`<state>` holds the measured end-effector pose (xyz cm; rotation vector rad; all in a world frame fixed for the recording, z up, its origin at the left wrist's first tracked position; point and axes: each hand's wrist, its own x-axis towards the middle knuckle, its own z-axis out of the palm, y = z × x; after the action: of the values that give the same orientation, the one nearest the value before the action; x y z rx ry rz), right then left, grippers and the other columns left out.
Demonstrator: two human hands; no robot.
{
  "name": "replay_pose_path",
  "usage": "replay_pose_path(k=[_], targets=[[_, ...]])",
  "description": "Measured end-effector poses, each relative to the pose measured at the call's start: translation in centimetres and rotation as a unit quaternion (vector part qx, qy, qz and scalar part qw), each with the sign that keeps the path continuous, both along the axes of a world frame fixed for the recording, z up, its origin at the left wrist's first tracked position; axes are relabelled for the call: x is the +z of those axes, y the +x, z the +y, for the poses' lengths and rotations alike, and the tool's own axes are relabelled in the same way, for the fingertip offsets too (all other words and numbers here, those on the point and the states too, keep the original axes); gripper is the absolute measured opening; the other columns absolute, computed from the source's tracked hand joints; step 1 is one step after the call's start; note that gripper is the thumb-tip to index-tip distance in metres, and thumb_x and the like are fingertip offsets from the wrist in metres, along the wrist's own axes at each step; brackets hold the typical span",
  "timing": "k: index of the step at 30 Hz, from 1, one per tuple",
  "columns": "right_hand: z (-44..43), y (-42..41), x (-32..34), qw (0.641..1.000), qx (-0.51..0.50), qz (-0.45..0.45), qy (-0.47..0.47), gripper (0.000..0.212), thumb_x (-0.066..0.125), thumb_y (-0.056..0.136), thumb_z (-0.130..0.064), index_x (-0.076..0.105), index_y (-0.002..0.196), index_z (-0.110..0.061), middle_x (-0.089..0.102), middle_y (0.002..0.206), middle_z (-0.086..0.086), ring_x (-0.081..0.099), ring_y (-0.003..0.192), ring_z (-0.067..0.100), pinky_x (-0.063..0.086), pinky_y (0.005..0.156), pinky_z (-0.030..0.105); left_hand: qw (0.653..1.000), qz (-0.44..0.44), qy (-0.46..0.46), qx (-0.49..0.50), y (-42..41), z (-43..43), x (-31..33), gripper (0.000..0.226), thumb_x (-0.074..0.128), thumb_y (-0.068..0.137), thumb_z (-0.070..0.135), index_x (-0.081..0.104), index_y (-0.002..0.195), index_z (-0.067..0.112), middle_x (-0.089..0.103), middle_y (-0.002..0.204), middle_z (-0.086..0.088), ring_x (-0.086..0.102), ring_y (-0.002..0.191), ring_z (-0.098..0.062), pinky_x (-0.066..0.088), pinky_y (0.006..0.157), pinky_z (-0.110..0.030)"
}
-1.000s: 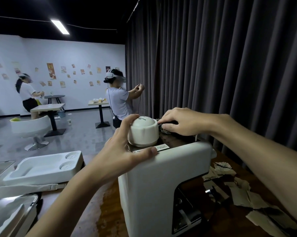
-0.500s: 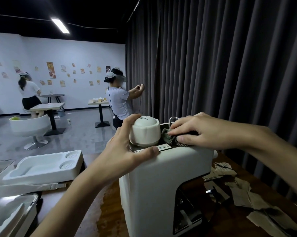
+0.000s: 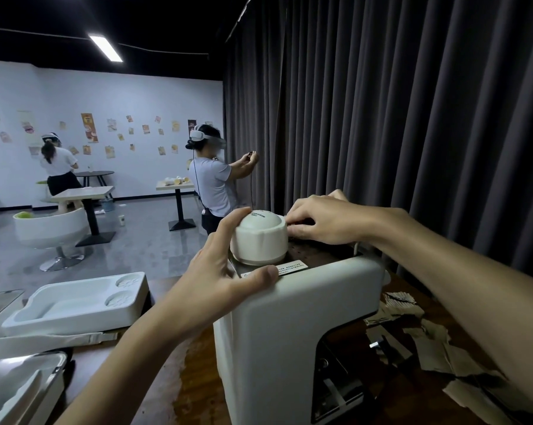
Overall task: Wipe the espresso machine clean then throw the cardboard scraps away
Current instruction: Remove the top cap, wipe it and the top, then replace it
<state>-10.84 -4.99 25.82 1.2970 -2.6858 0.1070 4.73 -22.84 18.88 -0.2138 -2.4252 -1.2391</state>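
A white espresso machine [image 3: 277, 342] stands on a dark wooden table [image 3: 197, 381] in front of me. My left hand [image 3: 216, 286] grips its top front-left corner, thumb on the front edge and fingers against the white round knob [image 3: 260, 240]. My right hand [image 3: 323, 220] lies on the machine's dark top behind the knob, fingers curled over a dark cloth that is almost wholly hidden under it. Torn brown cardboard scraps [image 3: 434, 342] lie on the table to the right of the machine.
A white moulded packaging tray [image 3: 75, 305] lies on the table at left, a shiny metal tray [image 3: 16, 384] at the lower left. A dark curtain [image 3: 412, 118] hangs right behind the table. Two people with headsets stand among small tables across the room.
My right hand has slid the cloth from the top's right edge back toward the knob and farther from me. My left hand keeps its grip on the machine.
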Motion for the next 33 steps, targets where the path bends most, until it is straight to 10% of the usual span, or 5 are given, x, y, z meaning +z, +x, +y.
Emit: replay_pose_path(k=[4, 11, 21, 28, 33], targets=[[1.8, 2.3, 0.2, 1.000, 0.002, 0.000, 0.023, 0.043, 0.040, 0.097, -0.056, 0.047, 0.138, -0.045, 0.044, 0.137, -0.021, 0.033, 0.131, 0.004, 0.012, 0.109, 0.042, 1.000, -0.005, 0.000, -0.003, 0.0, -0.2, -0.1, 0.088, 0.063, 0.062, 0.075, 0.020, 0.137, 0.068, 0.039, 0.143, 0.023, 0.042, 0.130, -0.006, 0.040, 0.097, -0.026], [6.2, 5.6, 0.5, 0.995, 0.047, -0.068, 0.060, 0.039, 0.039, 0.101, -0.044, 0.033, 0.138, -0.056, 0.031, 0.123, -0.043, 0.011, 0.112, -0.030, 0.005, 0.102, 0.025, 1.000, -0.014, -0.021, -0.002, 0.1, -0.4, -0.2, 0.087, 0.059, 0.065, 0.078, 0.015, 0.140, 0.068, 0.041, 0.145, 0.018, 0.042, 0.133, -0.022, 0.036, 0.111, -0.051], [1.1, 1.9, 0.1, 0.996, 0.022, 0.017, 0.080, 0.036, 0.035, 0.103, -0.041, 0.047, 0.137, -0.045, 0.035, 0.146, -0.028, 0.029, 0.133, 0.002, 0.014, 0.104, 0.042, 1.000, -0.004, -0.016, -0.006, -0.2, -0.7, -0.6, 0.086, 0.060, 0.068, 0.077, 0.016, 0.142, 0.066, 0.042, 0.146, 0.019, 0.038, 0.138, -0.021, 0.032, 0.114, -0.055], [-2.9, -0.5, 0.2, 0.998, -0.006, 0.002, 0.068, 0.027, 0.037, 0.101, -0.035, 0.052, 0.081, -0.044, 0.063, 0.117, -0.011, 0.051, 0.115, 0.015, 0.016, 0.096, 0.046, 1.000, -0.006, 0.000, -0.019, -0.2, -0.8, -0.7, 0.087, 0.061, 0.068, 0.078, 0.017, 0.142, 0.066, 0.041, 0.147, 0.020, 0.039, 0.139, -0.022, 0.033, 0.114, -0.055], [-0.7, 1.3, 0.6, 0.996, 0.000, -0.014, 0.087, 0.031, 0.034, 0.103, -0.041, 0.052, 0.128, -0.047, 0.045, 0.137, -0.012, 0.040, 0.128, 0.012, 0.015, 0.105, 0.045, 1.000, -0.005, 0.001, -0.016, -0.1, -0.9, -0.8, 0.082, 0.059, 0.070, 0.076, 0.017, 0.141, 0.068, 0.040, 0.146, 0.024, 0.037, 0.139, -0.022, 0.031, 0.114, -0.056]])
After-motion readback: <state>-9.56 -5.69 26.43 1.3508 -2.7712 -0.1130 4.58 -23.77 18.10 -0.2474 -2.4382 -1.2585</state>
